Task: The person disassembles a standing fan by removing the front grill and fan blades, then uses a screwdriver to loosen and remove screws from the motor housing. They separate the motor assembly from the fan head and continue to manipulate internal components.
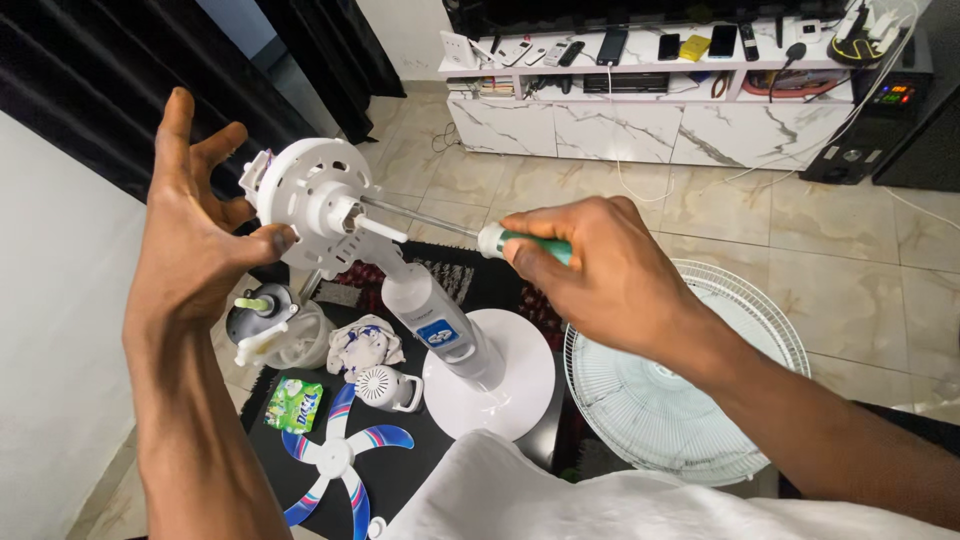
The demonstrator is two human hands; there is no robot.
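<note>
White cloth [560,500] in foreground, right hand [610,275] clenched on green-handled screwdriver [500,240] driven into rigid, light-looking plastic fan motor housing [315,190] (best steadied by its rim), left hand [200,225] splayed, thumb touching it.

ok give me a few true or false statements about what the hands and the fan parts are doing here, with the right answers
1. The right hand holds a green-handled screwdriver whose metal shaft points into the hub of the white round plastic fan motor housing. True.
2. The left hand is closed in a fist around the white fan pole. False: its fingers are spread, thumb against the housing's edge.
3. The white wire fan grille is mounted on the housing. False: it lies on the tiled floor to the right.
4. A white and blue fan blade lies on the black mat. True.
5. The small green packet sits on the white marble-look shelf unit. False: it is on the mat beside the blade.
</note>
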